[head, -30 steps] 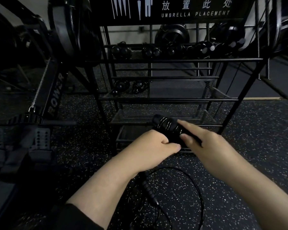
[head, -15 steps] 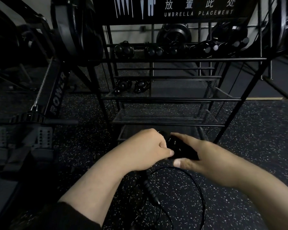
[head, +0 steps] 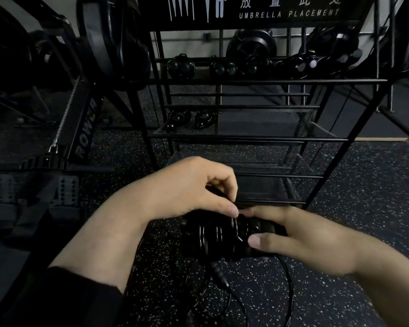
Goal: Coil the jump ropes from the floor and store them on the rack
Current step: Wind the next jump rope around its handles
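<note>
Head view showed the right hand [head: 316,241] gripping a part-wound jump rope [head: 224,234] near the rack [head: 246,136], left hand [head: 194,187] pinching its cord. Loose cord trailed on the floor [head: 364,185]; coiling seemed unfinished, storing not yet done.

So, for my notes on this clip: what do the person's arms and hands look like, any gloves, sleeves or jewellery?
Both hands are bare: no gloves, and no rings or watch that show. The left hand comes from a forearm with a dark sleeve pushed up toward the elbow. The right hand has a bare forearm right to the picture's edge; no sleeve shows.
</note>
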